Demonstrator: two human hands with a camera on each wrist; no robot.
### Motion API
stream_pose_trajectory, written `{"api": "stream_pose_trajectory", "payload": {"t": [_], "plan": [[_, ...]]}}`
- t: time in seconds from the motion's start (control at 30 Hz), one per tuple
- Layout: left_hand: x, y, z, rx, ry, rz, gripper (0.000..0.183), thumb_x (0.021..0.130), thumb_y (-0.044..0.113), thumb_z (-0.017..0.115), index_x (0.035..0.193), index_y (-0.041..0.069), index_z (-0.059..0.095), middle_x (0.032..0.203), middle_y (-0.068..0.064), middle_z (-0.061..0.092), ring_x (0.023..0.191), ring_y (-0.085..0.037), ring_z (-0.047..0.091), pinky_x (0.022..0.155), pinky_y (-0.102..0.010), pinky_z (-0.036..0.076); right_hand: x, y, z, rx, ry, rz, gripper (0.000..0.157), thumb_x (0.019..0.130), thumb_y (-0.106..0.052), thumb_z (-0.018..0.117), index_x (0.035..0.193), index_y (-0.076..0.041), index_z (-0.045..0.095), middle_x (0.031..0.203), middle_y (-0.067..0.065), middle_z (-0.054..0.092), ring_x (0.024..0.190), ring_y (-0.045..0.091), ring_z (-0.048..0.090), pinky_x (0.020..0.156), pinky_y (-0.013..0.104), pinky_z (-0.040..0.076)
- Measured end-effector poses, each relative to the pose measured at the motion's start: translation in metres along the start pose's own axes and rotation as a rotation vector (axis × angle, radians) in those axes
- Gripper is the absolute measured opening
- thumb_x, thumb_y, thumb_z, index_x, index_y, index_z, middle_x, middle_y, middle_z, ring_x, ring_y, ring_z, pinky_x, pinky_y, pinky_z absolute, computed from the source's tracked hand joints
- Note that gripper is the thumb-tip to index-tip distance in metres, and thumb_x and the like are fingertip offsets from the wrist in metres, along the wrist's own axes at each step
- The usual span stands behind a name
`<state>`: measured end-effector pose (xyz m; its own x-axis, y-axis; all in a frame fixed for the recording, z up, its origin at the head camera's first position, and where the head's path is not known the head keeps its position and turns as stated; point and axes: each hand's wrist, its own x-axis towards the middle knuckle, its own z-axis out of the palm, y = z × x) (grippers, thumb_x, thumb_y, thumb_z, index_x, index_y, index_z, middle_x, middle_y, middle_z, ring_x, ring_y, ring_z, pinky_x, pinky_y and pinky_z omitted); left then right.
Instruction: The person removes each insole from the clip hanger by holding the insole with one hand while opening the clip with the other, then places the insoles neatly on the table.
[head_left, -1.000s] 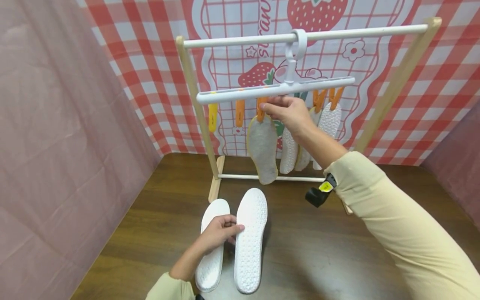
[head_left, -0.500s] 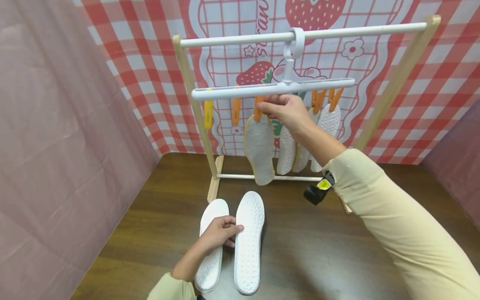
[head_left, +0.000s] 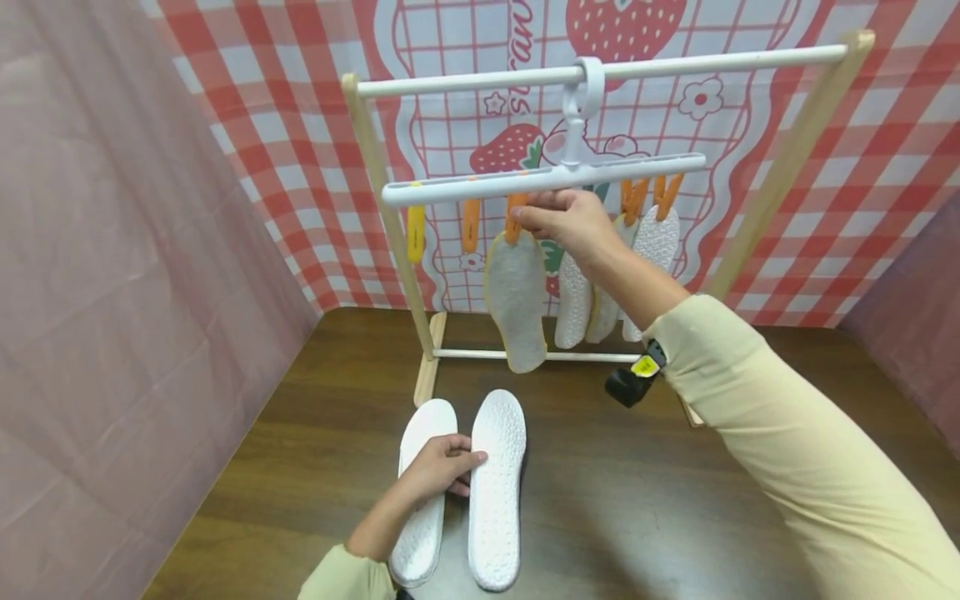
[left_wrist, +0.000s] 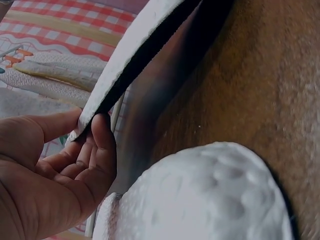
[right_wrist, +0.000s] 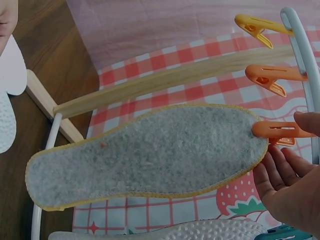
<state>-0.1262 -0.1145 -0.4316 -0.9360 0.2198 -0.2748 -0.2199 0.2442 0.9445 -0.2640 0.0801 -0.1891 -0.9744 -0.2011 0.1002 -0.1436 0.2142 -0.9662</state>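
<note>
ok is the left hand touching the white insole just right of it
Touching: the left wrist view shows the left hand pinching the insole, thumb on its top, finger against its dark underside.

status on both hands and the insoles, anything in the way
Left hand pinches a white insole by its edge. Right hand pinches an orange clip. Gray insole hangs from that clip. No obstruction seen.

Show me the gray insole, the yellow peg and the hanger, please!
Gray insole point(right_wrist: 147, 156): right wrist view, middle of its flat face.
Yellow peg point(head_left: 416, 235): head view, on the part hanging below the bar.
Hanger point(head_left: 567, 177): head view, middle of its long bar.
</note>
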Motion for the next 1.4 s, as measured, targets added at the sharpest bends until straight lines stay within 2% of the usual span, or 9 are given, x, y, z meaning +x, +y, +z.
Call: {"api": "stream_pose_trajectory", "payload": {"t": [0.13, 0.37, 0.67, 0.97, 1.4], "plan": [[0.0017, -0.0021, -0.0001, 0.003, -0.005, -0.017, 0.02, 0.09, 0.015, 0.06, 0.094, -0.004, 0.057, 0.067, 0.003, 0.058, 0.058, -0.008, 0.056, 0.052, -0.023, 0.055, -0.0004, 0.0004, 0.0003, -0.003, -0.011, -0.008, 0.023, 0.087, -0.021, 0.067, 0.101, -0.005, 0.058, 0.086, -0.008, 0.062, 0.085, 0.01, 0.057, 0.093, 0.033, 0.047], [0.002, -0.0036, 0.0007, 0.024, 0.004, -0.037, 0.019, 0.09, 0.016, 0.06, 0.09, -0.002, 0.056, 0.062, 0.004, 0.054, 0.054, -0.009, 0.053, 0.048, -0.022, 0.053, -0.0013, -0.0003, -0.0002, -0.041, -0.029, -0.001, 0.037, 0.087, -0.023, 0.067, 0.116, 0.0, 0.057, 0.099, 0.0, 0.064, 0.092, 0.013, 0.058, 0.096, 0.034, 0.047], [0.0066, -0.0056, 0.0022, 0.073, 0.02, -0.06, 0.018, 0.09, 0.016, 0.06, 0.091, -0.001, 0.055, 0.06, 0.002, 0.051, 0.05, -0.008, 0.05, 0.045, -0.02, 0.05, -0.0009, -0.0012, -0.001, -0.017, -0.024, -0.018, 0.033, 0.087, -0.018, 0.066, 0.113, 0.002, 0.059, 0.079, -0.011, 0.064, 0.081, 0.008, 0.06, 0.09, 0.031, 0.05], [0.007, -0.0045, 0.0051, 0.115, 0.052, -0.07, 0.018, 0.09, 0.014, 0.06, 0.091, -0.003, 0.055, 0.057, 0.001, 0.05, 0.044, -0.006, 0.049, 0.042, -0.021, 0.051, -0.0023, -0.001, -0.0041, -0.019, -0.038, -0.015, 0.037, 0.088, -0.018, 0.066, 0.117, 0.002, 0.058, 0.085, -0.008, 0.065, 0.083, 0.008, 0.06, 0.093, 0.033, 0.049], [0.0057, -0.0003, 0.0059, 0.169, 0.059, -0.057, 0.019, 0.089, 0.015, 0.061, 0.086, -0.003, 0.055, 0.058, -0.001, 0.052, 0.041, -0.006, 0.051, 0.044, -0.026, 0.054, -0.0033, -0.0011, -0.0045, -0.032, -0.041, -0.007, 0.038, 0.087, -0.02, 0.066, 0.117, 0.001, 0.059, 0.085, -0.008, 0.066, 0.084, 0.009, 0.061, 0.094, 0.033, 0.048]]}}
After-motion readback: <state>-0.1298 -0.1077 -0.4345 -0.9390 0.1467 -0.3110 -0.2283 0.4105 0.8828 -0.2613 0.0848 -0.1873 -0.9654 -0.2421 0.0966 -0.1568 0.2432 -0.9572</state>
